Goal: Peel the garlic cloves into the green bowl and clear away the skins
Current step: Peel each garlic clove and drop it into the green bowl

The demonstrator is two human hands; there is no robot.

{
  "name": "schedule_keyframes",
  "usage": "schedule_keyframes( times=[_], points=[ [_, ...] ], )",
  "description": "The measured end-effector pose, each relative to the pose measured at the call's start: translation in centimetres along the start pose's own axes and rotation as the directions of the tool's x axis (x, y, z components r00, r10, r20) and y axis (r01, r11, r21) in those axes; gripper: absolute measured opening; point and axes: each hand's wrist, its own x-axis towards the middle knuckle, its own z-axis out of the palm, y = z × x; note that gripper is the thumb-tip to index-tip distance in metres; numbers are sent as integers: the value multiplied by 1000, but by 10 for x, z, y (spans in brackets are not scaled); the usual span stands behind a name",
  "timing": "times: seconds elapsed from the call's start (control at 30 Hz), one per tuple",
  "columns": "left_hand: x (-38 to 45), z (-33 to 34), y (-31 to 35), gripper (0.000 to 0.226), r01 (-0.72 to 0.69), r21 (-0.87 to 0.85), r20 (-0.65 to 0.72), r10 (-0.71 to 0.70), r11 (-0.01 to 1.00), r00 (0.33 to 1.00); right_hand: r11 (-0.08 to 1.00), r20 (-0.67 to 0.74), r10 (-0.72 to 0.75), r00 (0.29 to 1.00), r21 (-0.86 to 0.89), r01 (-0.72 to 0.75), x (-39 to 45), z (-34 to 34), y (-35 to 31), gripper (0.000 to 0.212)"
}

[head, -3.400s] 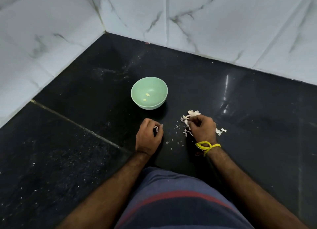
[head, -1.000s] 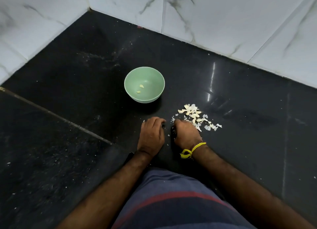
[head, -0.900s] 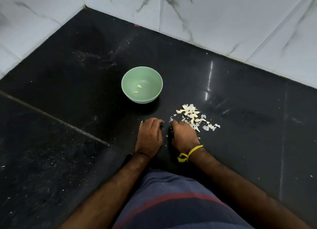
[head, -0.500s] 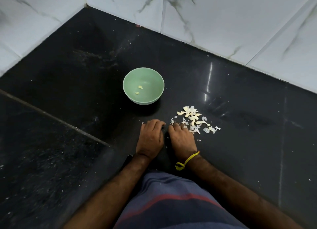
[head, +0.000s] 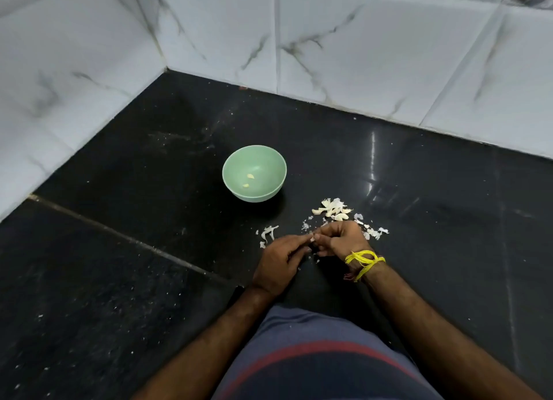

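The green bowl (head: 254, 172) stands on the black floor with two peeled cloves (head: 250, 176) inside. A pile of garlic cloves and white skins (head: 333, 210) lies to its right. My left hand (head: 279, 262) and my right hand (head: 341, 239), which wears a yellow wrist thread, meet fingertip to fingertip just in front of the pile. Both pinch a small whitish garlic clove (head: 312, 237) between them. A loose strip of skin (head: 267, 233) lies on the floor left of my left hand.
White marble-look wall tiles (head: 359, 49) close the corner behind and to the left. A pale grout line (head: 119, 235) crosses the dark floor diagonally. Small white flecks dot the floor. My knee in blue and red cloth (head: 314, 357) fills the bottom.
Both hands have lifted off the floor and come together on a small clove. A strip of skin now lies left of my left hand.
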Motion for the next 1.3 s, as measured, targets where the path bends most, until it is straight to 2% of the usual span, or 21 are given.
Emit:
schedule_keyframes(
  times=[0.07, 0.2, 0.3, 0.5, 0.6, 0.7, 0.77, 0.9, 1.0, 1.1, 1.2, 1.3],
  points=[
    [6, 1, 5, 24, -4, -31, -16, 3, 1000, 1000, 998, 27, 4, 1000, 56, -6, -3, -2, -3, 2],
    [15, 2, 13, 17, 38, -35, -54, -39, 999, 998, 978, 61, 40, 997, 203, -51, -3, -12, 0, 6],
    [16, 1, 18, 12, 90, -64, -40, -93, 994, 995, 961, 136, 14, 991, 270, -51, -3, -18, 6, 10],
    [16, -5, 25, 9, 285, -195, 159, -256, 939, 954, 981, 239, -42, 970, 195, -5, -1, -27, 18, 9],
    [19, -7, 28, 9, 364, -224, 214, -318, 904, 923, 981, 299, -43, 953, 195, -17, 3, -31, 22, 12],
    [23, -8, 33, 7, 485, -281, 280, -412, 828, 867, 982, 385, -43, 922, 186, -32, 6, -36, 20, 14],
    [25, -7, 35, 6, 501, -253, 278, -434, 827, 857, 984, 415, -43, 909, 176, -34, 7, -37, 17, 15],
    [24, 1, 35, 9, 484, -148, 183, -457, 862, 870, 954, 369, -76, 926, 296, -39, 8, -31, 15, 19],
    [23, 5, 38, 11, 541, -140, 115, -529, 829, 841, 932, 234, -138, 962, 358, 47, 4, -22, 10, 28],
    [26, 2, 41, 12, 584, -186, 61, -584, 790, 810, 930, 125, -248, 961, 307, 201, -2, -12, 8, 33],
    [28, -1, 44, 17, 583, -201, 35, -589, 787, 808, 927, 111, -337, 935, 213, 309, -5, -6, 7, 29],
    [26, -3, 45, 17, 569, -183, 18, -576, 802, 817, 919, 83, -372, 924, 173, 355, -7, -1, 6, 26]
  ],
)
